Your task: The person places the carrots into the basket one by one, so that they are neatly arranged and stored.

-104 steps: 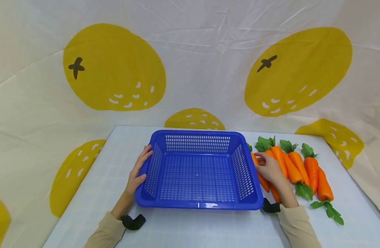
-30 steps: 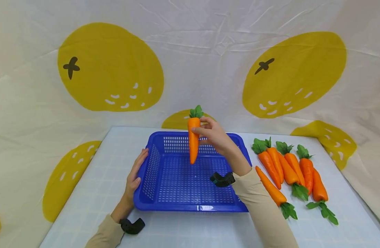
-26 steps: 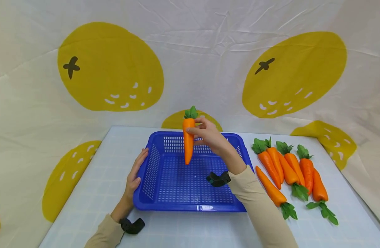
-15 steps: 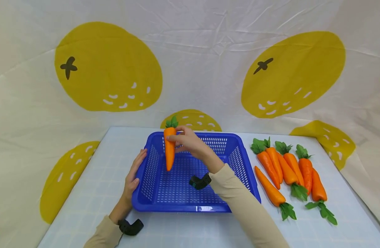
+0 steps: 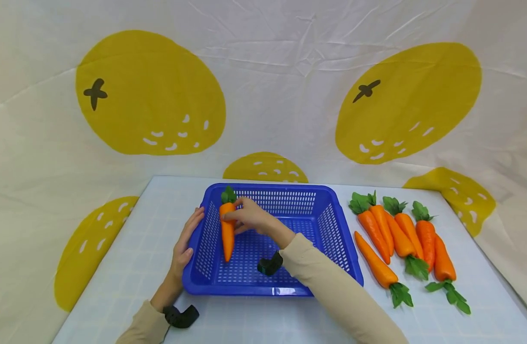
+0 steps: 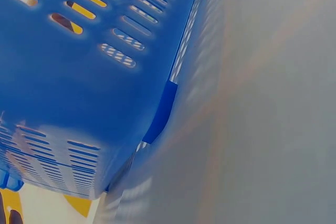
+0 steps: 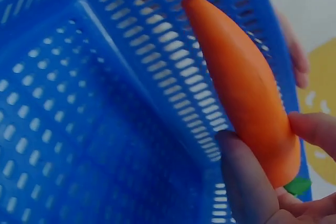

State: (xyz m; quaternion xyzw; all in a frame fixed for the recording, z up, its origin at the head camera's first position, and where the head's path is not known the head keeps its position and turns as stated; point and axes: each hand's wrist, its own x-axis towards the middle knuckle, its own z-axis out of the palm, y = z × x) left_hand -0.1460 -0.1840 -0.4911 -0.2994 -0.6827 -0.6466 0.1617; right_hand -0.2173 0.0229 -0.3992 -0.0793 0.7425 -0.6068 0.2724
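Observation:
An orange carrot (image 5: 227,234) with a short green top is pinched between the thumb and fingers of my right hand (image 5: 252,217). In the head view it overlaps the left part of a blue plastic basket (image 5: 285,289), tip toward me. The right wrist view shows the carrot (image 7: 247,87) close to the basket's slotted side wall (image 7: 178,61), thumb and fingertips near its thick end. My left hand (image 5: 182,246) rests along the basket's left rim with its fingers extended. The left wrist view shows only the basket's outer wall (image 6: 68,77) and the tabletop.
Several carrots (image 5: 401,234) with green tops lie in a group to the right of the basket. One carrot (image 5: 375,260) lies nearest the basket's right side, leaves toward me. A cloth printed with yellow fruit (image 5: 151,95) hangs behind the white table (image 5: 130,248).
My right hand took a carrot from the group at the right, carried it left over the basket, and has now lowered it inside at the left. My left hand stays at the rim.

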